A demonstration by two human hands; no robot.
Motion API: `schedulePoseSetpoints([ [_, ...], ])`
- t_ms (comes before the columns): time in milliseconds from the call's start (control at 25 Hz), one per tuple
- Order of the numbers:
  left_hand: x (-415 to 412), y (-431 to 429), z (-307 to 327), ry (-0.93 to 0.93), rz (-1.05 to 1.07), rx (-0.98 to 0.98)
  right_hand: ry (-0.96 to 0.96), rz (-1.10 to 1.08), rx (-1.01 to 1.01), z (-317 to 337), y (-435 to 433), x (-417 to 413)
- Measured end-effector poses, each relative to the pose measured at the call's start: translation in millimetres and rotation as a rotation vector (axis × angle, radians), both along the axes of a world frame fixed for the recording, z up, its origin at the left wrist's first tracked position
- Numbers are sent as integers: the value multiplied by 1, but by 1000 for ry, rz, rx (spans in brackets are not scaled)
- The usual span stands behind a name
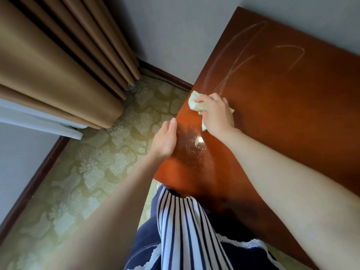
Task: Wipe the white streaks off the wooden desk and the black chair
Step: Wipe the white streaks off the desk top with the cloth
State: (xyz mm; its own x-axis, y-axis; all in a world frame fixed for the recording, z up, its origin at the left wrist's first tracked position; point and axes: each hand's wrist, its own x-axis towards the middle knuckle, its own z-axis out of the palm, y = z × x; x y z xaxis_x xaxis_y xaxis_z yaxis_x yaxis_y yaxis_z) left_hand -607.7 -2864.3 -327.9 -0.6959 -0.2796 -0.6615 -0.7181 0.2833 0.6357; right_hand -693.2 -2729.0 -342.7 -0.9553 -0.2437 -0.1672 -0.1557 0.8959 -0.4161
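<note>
The wooden desk [282, 117] fills the right side, its reddish top glossy. White streaks [233, 61] loop across its far part, with another curved streak [292, 53] further right. My right hand [216, 114] grips a crumpled pale cloth [194, 103] and presses it on the desk near the left edge, just below the streaks. My left hand [165, 139] rests on the desk's left edge with straight fingers and holds nothing. The black chair is not in view.
Brown curtains [64, 61] hang at the left over a patterned green carpet [97, 172]. Grey walls with a dark skirting board [165, 75] meet behind the desk. A bright glare spot with fine scratches [196, 142] lies between my hands.
</note>
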Motion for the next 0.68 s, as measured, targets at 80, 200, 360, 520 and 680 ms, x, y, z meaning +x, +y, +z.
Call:
schedulePoseSetpoints([
  [80,5,1,1,21,-6,0,-3,-14,31,3,-6,4],
  [200,1,-1,0,50,-14,-58,-45,94,-40,7,-2,28],
  [360,-18,-1,-10,14,-66,-155,-61,369,-100,5,29,65],
  [520,-37,11,-17,73,-75,-137,-135,515,-117,3,61,82],
  [680,-67,20,-21,133,-25,15,-147,601,-125,1,67,73],
])
